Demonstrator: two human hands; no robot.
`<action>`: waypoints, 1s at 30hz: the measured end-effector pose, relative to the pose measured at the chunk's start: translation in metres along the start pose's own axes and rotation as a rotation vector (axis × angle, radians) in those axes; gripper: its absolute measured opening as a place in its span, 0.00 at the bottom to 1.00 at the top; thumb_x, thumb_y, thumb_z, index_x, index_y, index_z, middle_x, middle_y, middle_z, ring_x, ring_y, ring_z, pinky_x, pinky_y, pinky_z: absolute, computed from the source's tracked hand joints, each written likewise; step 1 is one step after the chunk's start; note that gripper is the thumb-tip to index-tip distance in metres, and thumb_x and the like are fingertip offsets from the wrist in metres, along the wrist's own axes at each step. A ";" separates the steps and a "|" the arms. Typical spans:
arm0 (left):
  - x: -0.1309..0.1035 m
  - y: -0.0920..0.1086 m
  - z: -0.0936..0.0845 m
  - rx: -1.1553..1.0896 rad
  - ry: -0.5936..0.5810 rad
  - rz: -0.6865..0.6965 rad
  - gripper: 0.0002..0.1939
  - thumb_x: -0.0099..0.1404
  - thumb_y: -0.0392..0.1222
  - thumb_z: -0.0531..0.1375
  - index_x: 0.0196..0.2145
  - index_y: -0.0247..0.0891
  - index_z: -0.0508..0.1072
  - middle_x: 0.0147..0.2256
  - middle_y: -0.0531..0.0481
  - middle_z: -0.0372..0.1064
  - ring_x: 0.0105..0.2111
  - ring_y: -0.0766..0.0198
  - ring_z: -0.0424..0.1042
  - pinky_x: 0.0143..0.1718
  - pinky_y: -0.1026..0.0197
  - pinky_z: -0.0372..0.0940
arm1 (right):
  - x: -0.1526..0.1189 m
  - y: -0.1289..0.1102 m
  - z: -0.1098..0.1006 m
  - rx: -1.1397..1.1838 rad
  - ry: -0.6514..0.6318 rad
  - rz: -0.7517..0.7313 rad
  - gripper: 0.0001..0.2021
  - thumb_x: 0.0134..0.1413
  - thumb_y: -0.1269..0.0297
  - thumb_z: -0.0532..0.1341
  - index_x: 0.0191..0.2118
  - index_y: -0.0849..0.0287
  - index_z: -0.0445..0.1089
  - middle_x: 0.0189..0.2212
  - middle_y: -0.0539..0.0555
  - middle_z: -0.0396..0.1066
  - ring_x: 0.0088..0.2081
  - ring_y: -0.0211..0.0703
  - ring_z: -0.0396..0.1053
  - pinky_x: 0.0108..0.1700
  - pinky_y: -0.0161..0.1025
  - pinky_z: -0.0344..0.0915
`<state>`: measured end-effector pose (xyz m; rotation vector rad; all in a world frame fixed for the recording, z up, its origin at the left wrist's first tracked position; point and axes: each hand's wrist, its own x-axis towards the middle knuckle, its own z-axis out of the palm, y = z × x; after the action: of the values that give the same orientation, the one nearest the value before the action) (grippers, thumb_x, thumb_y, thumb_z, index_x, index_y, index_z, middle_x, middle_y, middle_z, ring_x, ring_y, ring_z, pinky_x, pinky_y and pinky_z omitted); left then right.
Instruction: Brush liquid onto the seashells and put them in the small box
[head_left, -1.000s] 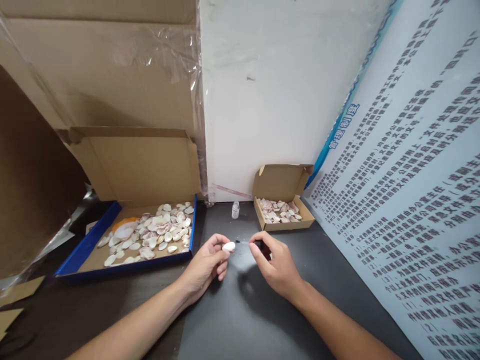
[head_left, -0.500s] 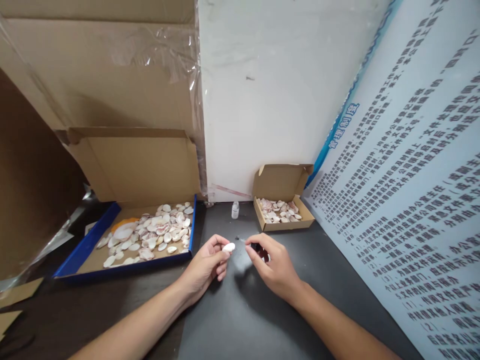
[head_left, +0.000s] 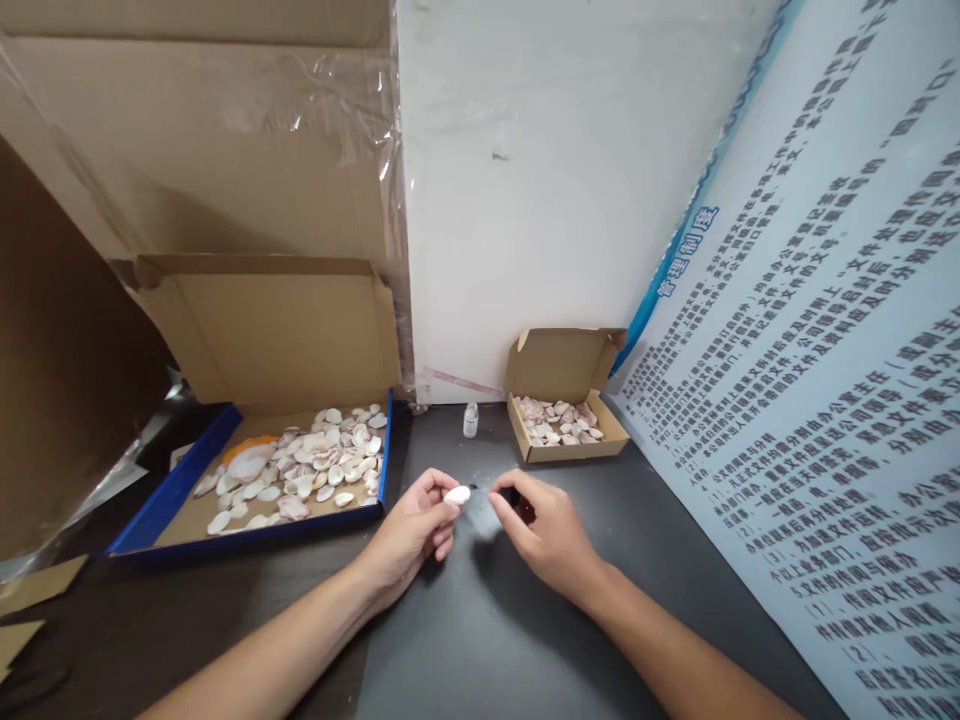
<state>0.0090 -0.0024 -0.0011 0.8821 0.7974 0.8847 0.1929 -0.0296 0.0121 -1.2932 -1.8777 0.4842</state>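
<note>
A small white shell (head_left: 457,495) is pinched between the thumb and fingers of my left hand (head_left: 420,520), above the dark table. Just right of it, my right hand (head_left: 544,525) is closed in a pinch, and something thin and dark shows at its fingertips, too small to name. A gap separates the two hands. Behind them a small white bottle (head_left: 470,422) stands upright. Many shells lie in the blue-edged box (head_left: 187,480) at the left, and more shells fill the small cardboard box (head_left: 577,452) at the back right.
Both boxes have raised lids. A white wall panel (head_left: 555,200) rises behind the table (head_left: 465,640), with a printed sheet (head_left: 810,350) along the right. Cardboard (head_left: 225,150) stands at the back left, and cardboard pieces (head_left: 41,585) lie at the left edge.
My right hand has shifted very slightly, its fingertips a little nearer to the shell. My left hand keeps the shell in the same place.
</note>
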 end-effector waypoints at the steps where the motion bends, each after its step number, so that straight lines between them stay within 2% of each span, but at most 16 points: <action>1: 0.000 0.000 0.000 -0.001 0.003 -0.001 0.14 0.54 0.37 0.64 0.34 0.38 0.62 0.23 0.62 0.56 0.16 0.77 0.49 0.16 0.71 0.51 | 0.000 0.000 0.000 -0.002 0.016 0.012 0.07 0.62 0.63 0.55 0.34 0.57 0.68 0.24 0.48 0.68 0.24 0.36 0.62 0.28 0.32 0.57; 6: 0.002 0.001 0.001 -0.005 0.004 0.000 0.14 0.54 0.37 0.64 0.34 0.38 0.62 0.22 0.62 0.55 0.16 0.77 0.49 0.16 0.70 0.50 | 0.000 0.001 0.001 0.011 -0.034 -0.019 0.07 0.62 0.62 0.56 0.36 0.57 0.69 0.25 0.48 0.68 0.25 0.35 0.63 0.29 0.31 0.57; 11: 0.002 0.001 0.001 -0.006 -0.008 -0.004 0.13 0.55 0.38 0.63 0.35 0.38 0.62 0.21 0.62 0.54 0.16 0.77 0.48 0.16 0.71 0.51 | -0.002 0.001 0.003 0.031 0.018 -0.007 0.07 0.62 0.63 0.55 0.35 0.58 0.68 0.26 0.49 0.69 0.25 0.35 0.62 0.29 0.32 0.57; 14: 0.001 0.002 0.002 0.003 -0.018 -0.005 0.13 0.56 0.39 0.63 0.36 0.38 0.63 0.21 0.62 0.54 0.16 0.77 0.47 0.16 0.71 0.51 | -0.003 -0.001 0.004 0.072 -0.034 -0.058 0.06 0.62 0.63 0.56 0.38 0.57 0.69 0.28 0.49 0.69 0.25 0.34 0.62 0.30 0.31 0.58; 18: 0.000 0.002 0.002 0.000 -0.012 -0.005 0.14 0.55 0.38 0.64 0.37 0.37 0.64 0.22 0.61 0.55 0.17 0.76 0.48 0.16 0.71 0.52 | -0.003 -0.003 0.003 0.052 -0.102 -0.040 0.06 0.63 0.63 0.56 0.37 0.57 0.69 0.25 0.47 0.67 0.25 0.34 0.61 0.29 0.31 0.56; 24: -0.002 0.004 0.000 0.024 -0.032 -0.035 0.14 0.59 0.43 0.62 0.40 0.37 0.64 0.18 0.59 0.57 0.17 0.73 0.55 0.17 0.71 0.58 | -0.005 -0.003 0.004 0.114 -0.070 -0.073 0.07 0.64 0.64 0.54 0.39 0.57 0.68 0.29 0.48 0.69 0.28 0.35 0.63 0.32 0.30 0.58; 26: -0.002 0.005 0.000 0.030 -0.035 -0.044 0.14 0.59 0.44 0.62 0.40 0.37 0.64 0.20 0.58 0.61 0.18 0.72 0.58 0.17 0.70 0.59 | -0.005 -0.002 0.005 0.101 -0.048 -0.053 0.07 0.64 0.63 0.54 0.39 0.57 0.68 0.30 0.49 0.69 0.27 0.35 0.63 0.31 0.31 0.58; 30: -0.003 0.006 0.002 0.037 -0.032 -0.039 0.13 0.60 0.45 0.62 0.39 0.38 0.64 0.30 0.55 0.66 0.16 0.75 0.59 0.14 0.70 0.59 | -0.004 0.001 0.005 0.052 -0.030 0.006 0.08 0.64 0.63 0.54 0.37 0.57 0.68 0.27 0.48 0.69 0.26 0.35 0.63 0.30 0.31 0.56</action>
<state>0.0074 -0.0030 0.0058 0.9079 0.8029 0.8219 0.1901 -0.0320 0.0074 -1.2648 -1.8742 0.5549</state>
